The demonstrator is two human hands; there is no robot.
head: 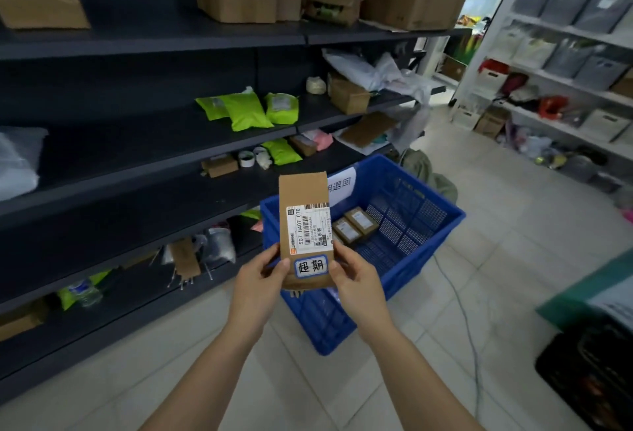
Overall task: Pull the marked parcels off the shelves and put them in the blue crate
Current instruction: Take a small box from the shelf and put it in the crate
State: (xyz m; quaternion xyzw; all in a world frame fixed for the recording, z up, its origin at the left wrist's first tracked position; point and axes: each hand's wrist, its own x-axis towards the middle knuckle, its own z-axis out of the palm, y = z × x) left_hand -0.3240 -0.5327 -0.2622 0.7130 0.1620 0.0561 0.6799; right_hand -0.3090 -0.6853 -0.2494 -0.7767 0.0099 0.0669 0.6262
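I hold a tall brown cardboard parcel (303, 190) upright above the near corner of the blue crate (442, 221). It carries a white shipping label and a blue-bordered sticker near its lower end. My left hand (262, 280) grips its lower left edge, thumb on the front. My right hand (356, 280) grips the lower right edge. Two small brown parcels (356, 225) lie on the crate's floor. A white paper sign hangs on the crate's far wall.
Dark shelves (147, 142) on the left hold green mailers (246, 110), brown boxes, tape rolls and plastic bags. White shelving (565, 81) with grey bins stands at the right. A black crate (592, 375) sits at lower right. A cable runs across the tiled floor.
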